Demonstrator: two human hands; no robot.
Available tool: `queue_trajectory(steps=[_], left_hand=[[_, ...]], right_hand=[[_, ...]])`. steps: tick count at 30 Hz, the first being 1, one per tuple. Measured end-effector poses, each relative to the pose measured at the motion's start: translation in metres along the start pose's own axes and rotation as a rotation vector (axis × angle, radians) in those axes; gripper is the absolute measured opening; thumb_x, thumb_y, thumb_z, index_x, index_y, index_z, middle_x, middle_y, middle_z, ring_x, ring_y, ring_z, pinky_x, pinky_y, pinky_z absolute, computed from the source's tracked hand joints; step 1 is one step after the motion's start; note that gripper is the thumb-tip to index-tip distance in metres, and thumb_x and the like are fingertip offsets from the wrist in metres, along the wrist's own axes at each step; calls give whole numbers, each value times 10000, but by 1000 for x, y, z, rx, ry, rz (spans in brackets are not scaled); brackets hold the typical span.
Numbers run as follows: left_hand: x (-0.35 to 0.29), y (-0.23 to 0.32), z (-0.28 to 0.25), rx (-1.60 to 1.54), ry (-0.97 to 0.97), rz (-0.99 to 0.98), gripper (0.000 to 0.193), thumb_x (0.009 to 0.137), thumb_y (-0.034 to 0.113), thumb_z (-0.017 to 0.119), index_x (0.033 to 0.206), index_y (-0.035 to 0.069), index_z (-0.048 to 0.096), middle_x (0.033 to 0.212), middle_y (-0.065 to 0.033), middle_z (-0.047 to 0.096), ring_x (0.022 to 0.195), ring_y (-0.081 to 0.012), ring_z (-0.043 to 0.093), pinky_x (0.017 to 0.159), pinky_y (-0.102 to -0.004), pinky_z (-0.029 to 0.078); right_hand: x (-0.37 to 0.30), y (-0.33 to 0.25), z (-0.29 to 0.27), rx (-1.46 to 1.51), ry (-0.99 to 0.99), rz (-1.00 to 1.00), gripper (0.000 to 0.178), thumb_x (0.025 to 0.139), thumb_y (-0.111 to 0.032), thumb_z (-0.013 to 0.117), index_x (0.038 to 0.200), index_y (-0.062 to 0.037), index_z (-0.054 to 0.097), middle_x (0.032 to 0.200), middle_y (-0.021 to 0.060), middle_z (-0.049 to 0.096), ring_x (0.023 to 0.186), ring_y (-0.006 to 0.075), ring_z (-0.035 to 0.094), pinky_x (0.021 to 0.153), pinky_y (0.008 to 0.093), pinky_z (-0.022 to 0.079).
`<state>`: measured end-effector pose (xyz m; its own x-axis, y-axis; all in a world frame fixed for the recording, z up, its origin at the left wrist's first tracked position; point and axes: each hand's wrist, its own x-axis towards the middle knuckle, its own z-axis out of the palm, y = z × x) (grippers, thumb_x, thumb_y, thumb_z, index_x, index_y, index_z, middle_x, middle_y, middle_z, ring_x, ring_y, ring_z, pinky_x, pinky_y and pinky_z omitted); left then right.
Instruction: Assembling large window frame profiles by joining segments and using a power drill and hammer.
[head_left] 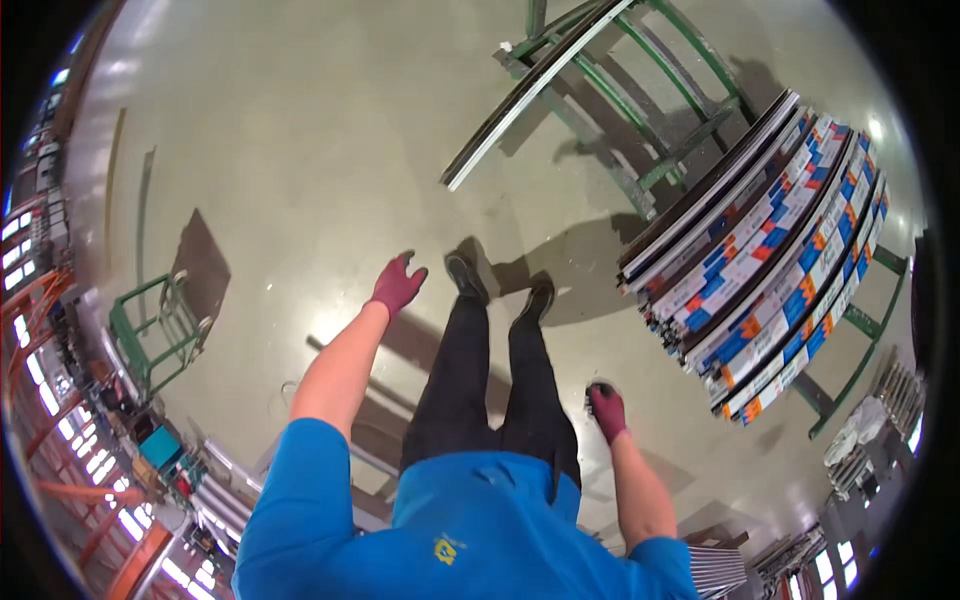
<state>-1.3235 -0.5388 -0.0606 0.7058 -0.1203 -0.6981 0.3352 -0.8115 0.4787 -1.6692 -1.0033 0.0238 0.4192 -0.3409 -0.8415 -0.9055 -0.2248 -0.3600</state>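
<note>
My left hand (pixel 397 284), in a maroon glove with dark fingertips, reaches out ahead of my left side. Its fingers are apart and nothing is in them. Down by my right hip is my right hand (pixel 607 412), gloved the same way. The fingers there are curled in, with no held thing visible. Beyond the right hand, to the right, lies a large stack of long profiles (pixel 765 265) with white, blue and orange wrapping. Neither hand touches it. A long thin dark-and-white profile (pixel 540 88) rests on a green metal rack (pixel 690 90) at the far right.
Green legs (pixel 868 325) of a stand show beneath the stack. At the left stands a small green metal frame (pixel 155 325). Orange racking (pixel 100 500) and stored materials line the left edge. The grey floor (pixel 290 130) spreads ahead of my dark shoes (pixel 467 278).
</note>
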Motion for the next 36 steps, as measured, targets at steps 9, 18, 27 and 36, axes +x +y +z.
queue_trajectory(steps=[9,18,27,36], left_hand=[[119,27,65,151,88,-124,804,938,575,629,1614,209,394,1583,-165,480,1416,-370,511,1128,-528,447],[20,55,119,290,-183,287,295,950,284,568,1100,63,695,1061,-235,736,986,-437,714,862,-536,560],[-15,330,198,-89,-214,560,263,961,251,594,956,30,738,972,-255,730,934,-445,719,805,-520,588],[-12,326,259,10,-113,424,156,901,142,620,885,62,753,893,-217,762,836,-385,770,701,-490,617]], right_hand=[[-414,166,-19,234,220,937,301,963,-301,721,1127,-50,745,910,74,763,766,209,749,630,370,605],[-306,105,-33,-113,-24,517,366,1012,-337,652,1205,-32,718,982,106,768,868,205,745,718,362,600],[-19,-198,-77,342,85,2,477,1024,-425,649,1249,-5,641,1031,120,732,886,214,735,751,351,591],[89,-166,-95,-264,346,-47,657,968,-605,630,1079,32,744,985,244,755,984,369,742,907,441,557]])
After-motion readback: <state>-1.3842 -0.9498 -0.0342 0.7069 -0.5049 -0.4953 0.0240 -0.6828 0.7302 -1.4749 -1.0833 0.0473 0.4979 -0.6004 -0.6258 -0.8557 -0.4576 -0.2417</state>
